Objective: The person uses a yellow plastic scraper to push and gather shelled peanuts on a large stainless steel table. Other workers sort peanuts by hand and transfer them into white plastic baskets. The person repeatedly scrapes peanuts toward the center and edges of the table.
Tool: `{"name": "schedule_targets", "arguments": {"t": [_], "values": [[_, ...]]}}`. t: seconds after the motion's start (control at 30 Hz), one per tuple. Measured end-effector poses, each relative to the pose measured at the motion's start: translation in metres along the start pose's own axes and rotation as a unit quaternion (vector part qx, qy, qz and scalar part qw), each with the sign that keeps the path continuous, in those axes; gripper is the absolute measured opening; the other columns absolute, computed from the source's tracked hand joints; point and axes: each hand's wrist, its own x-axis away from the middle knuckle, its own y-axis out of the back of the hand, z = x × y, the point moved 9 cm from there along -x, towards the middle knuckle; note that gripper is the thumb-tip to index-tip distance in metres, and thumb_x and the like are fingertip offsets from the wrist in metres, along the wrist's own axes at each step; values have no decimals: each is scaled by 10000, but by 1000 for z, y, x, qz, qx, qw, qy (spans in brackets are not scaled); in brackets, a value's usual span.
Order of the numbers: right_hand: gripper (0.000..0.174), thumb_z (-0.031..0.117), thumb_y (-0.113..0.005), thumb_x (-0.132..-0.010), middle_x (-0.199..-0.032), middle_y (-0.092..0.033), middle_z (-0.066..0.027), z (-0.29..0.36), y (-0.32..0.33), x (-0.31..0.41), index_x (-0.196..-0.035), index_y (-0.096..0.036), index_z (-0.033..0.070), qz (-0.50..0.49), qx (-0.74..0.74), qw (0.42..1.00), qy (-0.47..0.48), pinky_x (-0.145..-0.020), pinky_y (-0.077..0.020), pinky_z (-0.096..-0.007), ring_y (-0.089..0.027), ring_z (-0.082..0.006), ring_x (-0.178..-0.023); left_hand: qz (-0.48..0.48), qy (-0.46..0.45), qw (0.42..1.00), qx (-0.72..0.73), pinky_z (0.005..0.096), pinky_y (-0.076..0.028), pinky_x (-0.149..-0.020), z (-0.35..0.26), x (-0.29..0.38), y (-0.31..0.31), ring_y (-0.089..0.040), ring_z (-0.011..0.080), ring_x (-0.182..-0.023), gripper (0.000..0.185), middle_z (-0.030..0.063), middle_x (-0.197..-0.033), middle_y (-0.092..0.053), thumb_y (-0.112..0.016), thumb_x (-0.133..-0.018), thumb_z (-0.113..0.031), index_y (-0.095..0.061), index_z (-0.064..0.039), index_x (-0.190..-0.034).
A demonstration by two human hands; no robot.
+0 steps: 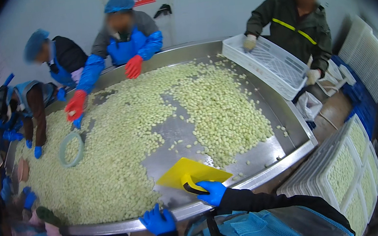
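Note:
My right hand (213,192), in a blue glove, is closed around the handle of a yellow plastic trowel-like float (182,172), whose flat blade lies over the bare metal near the table's front edge. My left hand (158,220), also gloved in blue, rests at the front rim of the stainless steel table (249,183) with its fingers apart. Pale green, bean-like pieces (110,179) cover the left and middle of the table. Another heap of them (229,123) lies to the right, beyond the blade, with a strip of metal between the two.
Several co-workers stand around the table; one at the back right holds a white plastic crate (264,64) at the rim. A round green basket (71,149) sits among the pieces. Stacked, filled trays (341,172) stand at the right, near my right arm. Blue crates (361,93) are behind them.

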Motion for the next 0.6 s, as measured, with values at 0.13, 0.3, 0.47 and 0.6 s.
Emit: {"name": "schedule_targets", "arguments": {"t": [0.13, 0.3, 0.47, 0.6], "values": [[507, 226, -734, -860, -1141, -684, -225, 26, 4, 7, -1324, -597, 74, 4, -8, 997, 76, -897, -542, -487, -668, -408, -1022, 7, -18, 1000, 5, 639, -177, -1177, -4, -2, 6, -546, 364, -1164, 351, 97, -1050, -703, -614, -868, -266, -735, -125, -1166], [460, 203, -720, -853, -1091, -688, -175, 36, -12, 8, -1291, -613, 106, 10, 42, 986, 159, -893, -522, -478, -662, -378, -1008, 2, -54, 999, 4, 657, -175, -1181, -10, -5, 12, -563, 369, -1166, 291, 98, -1062, -704, -603, -856, -247, -723, -118, -1087], [464, 254, -717, -858, -1047, -679, -144, 36, -8, 4, -1293, -609, 134, 18, 84, 989, 120, -888, -510, -475, -655, -360, -994, -20, -77, 997, -8, 657, -195, -1176, -5, -2, 3, -574, 372, -1172, 279, 120, -1098, -705, -601, -857, -234, -718, -101, -1074], [473, 241, -722, -846, -1029, -680, -154, 27, 3, 8, -1291, -611, 127, -22, 82, 990, 109, -870, -514, -476, -656, -365, -964, -1, -65, 998, -4, 638, -192, -1191, -9, -5, 5, -581, 349, -1179, 316, 77, -1162, -713, -592, -858, -226, -734, -133, -1125]]}}
